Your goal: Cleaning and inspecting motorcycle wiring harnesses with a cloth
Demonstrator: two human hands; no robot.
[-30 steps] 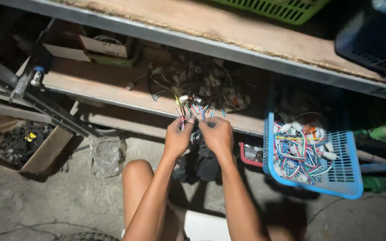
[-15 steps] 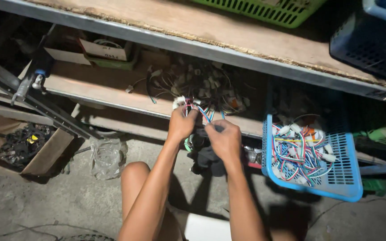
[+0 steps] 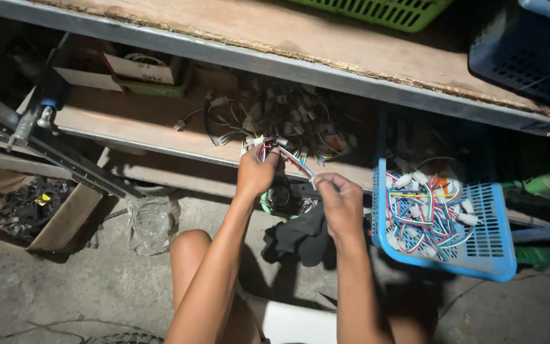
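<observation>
Head view: coloured wire harness (image 3: 286, 155) pinched at both ends, stretched between left hand (image 3: 256, 173) at shelf edge (image 3: 160, 148) and right hand (image 3: 340, 202) lower down. Tangled harness pile (image 3: 288, 121) lies behind on shelf. Sorted harnesses held in blue basket (image 3: 491, 255) at right. Separation step judged underway; freeing pull needed next.

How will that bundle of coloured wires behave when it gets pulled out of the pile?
The wire bundle looks thin and floppy, sagging between the left hand and right hand. Probably light. Its white connectors may snag in the tangled wire pile on the shelf.
</observation>
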